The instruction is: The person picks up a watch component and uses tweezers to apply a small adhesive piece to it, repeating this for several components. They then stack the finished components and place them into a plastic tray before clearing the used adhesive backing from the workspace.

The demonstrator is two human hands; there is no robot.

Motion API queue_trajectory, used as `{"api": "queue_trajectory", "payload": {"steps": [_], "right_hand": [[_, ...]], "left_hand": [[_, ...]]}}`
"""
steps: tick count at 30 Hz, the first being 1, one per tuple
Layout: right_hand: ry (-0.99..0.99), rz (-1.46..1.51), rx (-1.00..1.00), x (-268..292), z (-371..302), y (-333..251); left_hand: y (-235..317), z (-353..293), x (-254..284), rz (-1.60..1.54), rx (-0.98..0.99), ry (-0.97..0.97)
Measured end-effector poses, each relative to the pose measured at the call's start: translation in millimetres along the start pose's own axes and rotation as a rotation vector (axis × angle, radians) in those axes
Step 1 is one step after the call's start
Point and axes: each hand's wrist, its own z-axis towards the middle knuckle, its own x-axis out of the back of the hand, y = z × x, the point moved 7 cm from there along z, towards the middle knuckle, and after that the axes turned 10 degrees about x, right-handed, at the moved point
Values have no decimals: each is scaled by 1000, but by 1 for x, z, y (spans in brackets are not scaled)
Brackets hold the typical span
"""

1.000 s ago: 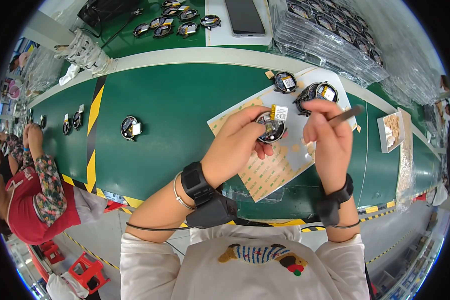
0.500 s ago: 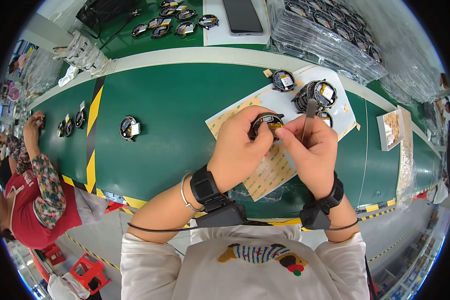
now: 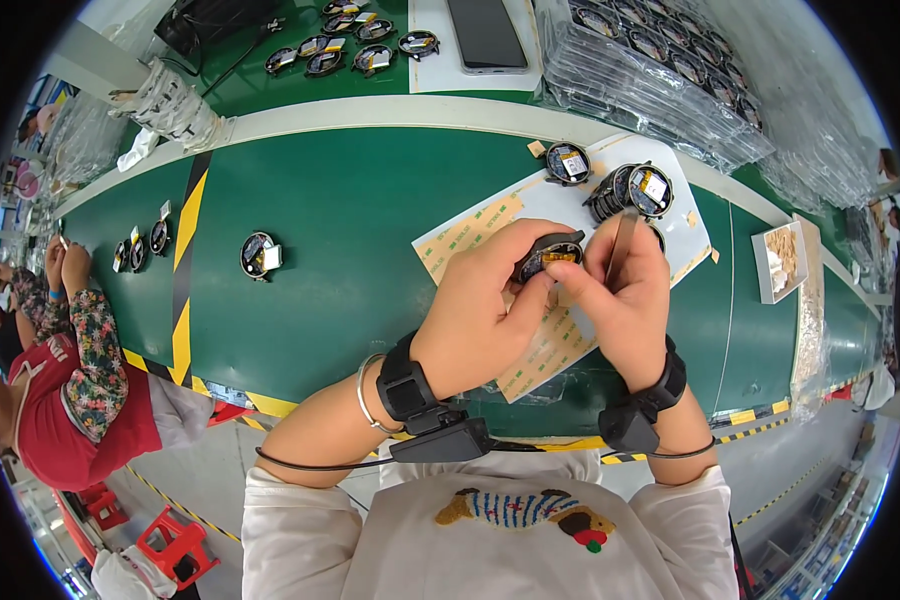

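My left hand point(image 3: 485, 300) is closed around the rim of a round black watch case point(image 3: 550, 252), held tilted with its inner parts and a yellow strip showing. My right hand point(image 3: 628, 310) grips metal tweezers point(image 3: 622, 248), pointing up and away from the case. The right thumb and fingertips meet the case's near right edge; what they pinch there is hidden. Beneath both hands lies a white board point(image 3: 545, 200) with a tan-patterned adhesive sheet point(image 3: 535, 372). On it stand a stack of watch cases point(image 3: 648, 190) and a single watch case point(image 3: 568, 163).
Another open watch case point(image 3: 261, 257) lies left on the green table. A co-worker point(image 3: 80, 390) sits at far left beside several cases. Beyond the white ledge are a phone point(image 3: 486, 35) and clear plastic trays point(image 3: 650, 95). A small white box point(image 3: 780, 262) stands right.
The watch case has tilted and shifted slightly right in my left hand. My right hand has turned with the tweezers, now nearer the case. The co-worker's two hands have come together.
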Motion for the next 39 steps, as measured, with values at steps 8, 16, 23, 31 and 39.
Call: {"api": "queue_trajectory", "payload": {"steps": [8,16,23,31,39], "right_hand": [[-126,208,-193,-1,1,15],[-243,161,-299,-6,-1,14],[-312,236,-343,-14,-4,12],[-248,228,-306,-7,-1,4],[137,-34,-272,132,-4,13]], "left_hand": [[-6,-3,-1,129,143,-113],[0,-5,0,404,79,-112],[-4,-7,-4,459,4,-66],[5,-1,-8,466,35,-92],[40,-22,120,731,110,421]]}}
